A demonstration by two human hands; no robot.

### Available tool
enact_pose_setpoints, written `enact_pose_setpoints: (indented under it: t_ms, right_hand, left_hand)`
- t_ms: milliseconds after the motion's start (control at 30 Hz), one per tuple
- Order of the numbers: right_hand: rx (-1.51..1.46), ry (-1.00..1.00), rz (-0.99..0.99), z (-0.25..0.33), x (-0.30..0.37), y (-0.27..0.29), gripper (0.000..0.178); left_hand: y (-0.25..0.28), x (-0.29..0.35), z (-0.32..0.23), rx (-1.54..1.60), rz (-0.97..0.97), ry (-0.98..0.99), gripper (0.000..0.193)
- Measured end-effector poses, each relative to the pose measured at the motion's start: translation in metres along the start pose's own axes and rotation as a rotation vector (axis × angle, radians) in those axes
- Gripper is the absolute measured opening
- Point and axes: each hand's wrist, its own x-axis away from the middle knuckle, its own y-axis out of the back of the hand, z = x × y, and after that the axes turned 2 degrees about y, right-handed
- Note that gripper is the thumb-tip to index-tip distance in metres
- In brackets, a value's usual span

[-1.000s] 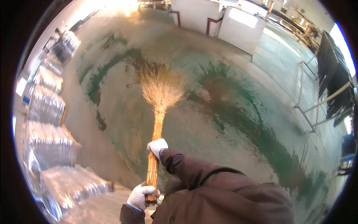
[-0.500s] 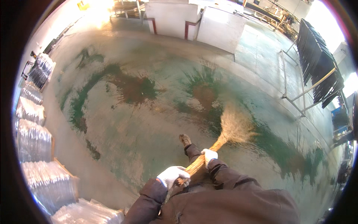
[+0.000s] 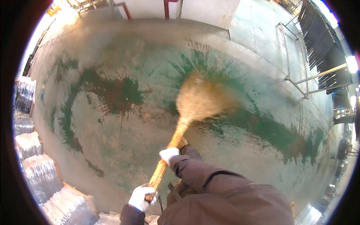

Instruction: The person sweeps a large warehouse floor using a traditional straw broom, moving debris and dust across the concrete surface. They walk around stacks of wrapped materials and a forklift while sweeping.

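Both my hands, in white gloves, grip a long straw broom (image 3: 176, 135). My left hand (image 3: 141, 197) is closed round the butt end of its handle, low in the view. Farther up the handle, my right hand (image 3: 169, 154) is wrapped round it. The broom slants away from me, its wide tan bristle head (image 3: 202, 95) fanned out and blurred over the floor. Beneath and around the bristles lies a dark green and reddish-brown patch (image 3: 270, 131) with streaked edges. Another such patch (image 3: 120, 93) spreads to the left.
Plastic-wrapped stacks (image 3: 41, 176) line the left side. A metal rack (image 3: 305, 77) with dark hanging strips (image 3: 324, 48) stands at the right. White box-like units (image 3: 206, 13) stand at the far side. My shoe (image 3: 182, 143) shows beside the broom handle.
The bristle head has swung left and away from me. Both hands have moved left with the handle, the left one also lower. The view has shifted.
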Motion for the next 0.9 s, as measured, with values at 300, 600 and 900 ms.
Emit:
enact_pose_setpoints:
  t_ms: [300, 600, 900]
  right_hand:
    - [-0.163, 0.119, 0.035, 0.157, -0.138, 0.109, 0.032]
    - [-0.623, -0.343, -0.233, 0.063, -0.049, 0.167, 0.024]
    - [-0.016, -0.317, -0.656, -0.177, 0.061, 0.115, 0.021]
  left_hand:
    - [0.017, 0.044, -0.048, 0.427, 0.025, -0.046, 0.048]
    - [-0.047, 0.005, -0.053, 0.108, 0.265, 0.059, 0.063]
    - [-0.161, -0.079, -0.14, -0.476, 0.429, 0.205, 0.012]
